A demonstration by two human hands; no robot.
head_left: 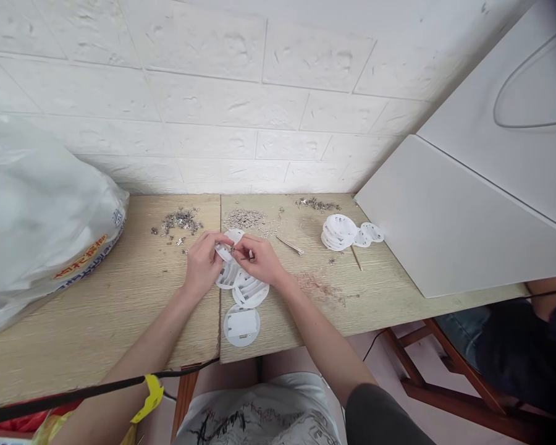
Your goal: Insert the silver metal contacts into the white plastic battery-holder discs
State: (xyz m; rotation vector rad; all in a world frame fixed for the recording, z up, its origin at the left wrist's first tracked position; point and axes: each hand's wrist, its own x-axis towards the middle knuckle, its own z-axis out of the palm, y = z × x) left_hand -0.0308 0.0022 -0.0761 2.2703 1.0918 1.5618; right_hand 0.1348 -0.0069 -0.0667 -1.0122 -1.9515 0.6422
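My left hand is closed around the edge of a white round plastic disc, which is tilted up off the table. Against that disc the fingers of my right hand are pinched together on a small metal piece, partly hidden by the fingertips. More white discs with moulded slots overlap on the table under and in front of my hands. Closest to me lies a disc with a rectangular battery compartment.
Small metal parts lie in piles at left, centre and right. Tweezers lie right of my hands. Stacked discs rest beside a thin stick. A plastic bag and a white panel flank the table.
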